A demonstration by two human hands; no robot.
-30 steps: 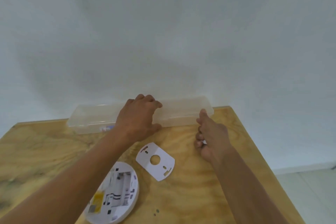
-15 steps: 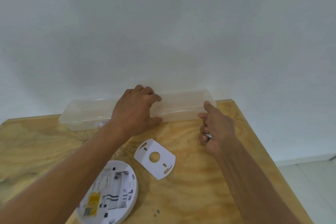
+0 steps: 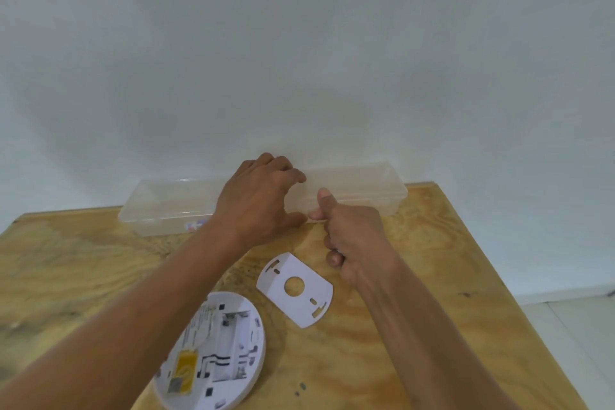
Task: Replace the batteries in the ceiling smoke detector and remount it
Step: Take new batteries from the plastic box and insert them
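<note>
A long clear plastic box (image 3: 366, 186) lies along the table's back edge against the wall. My left hand (image 3: 256, 203) grips its middle, fingers over the lid and thumb on the front. My right hand (image 3: 356, 236) is beside it with fingers curled in and the thumb tip touching the box's front; what the curled fingers hold, if anything, is hidden. The white round smoke detector (image 3: 216, 353) lies open side up near the front, its battery bay showing. Its white mounting plate (image 3: 296, 289) lies flat between detector and right hand.
The wooden table (image 3: 449, 293) ends at the right, with pale floor beyond. A white wall rises directly behind the box. Something small and coloured (image 3: 193, 226) shows through the box's wall near my left wrist.
My right hand has moved left and up from the box's right end to beside my left hand, thumb now on the box front. My left hand stays on the lid.
</note>
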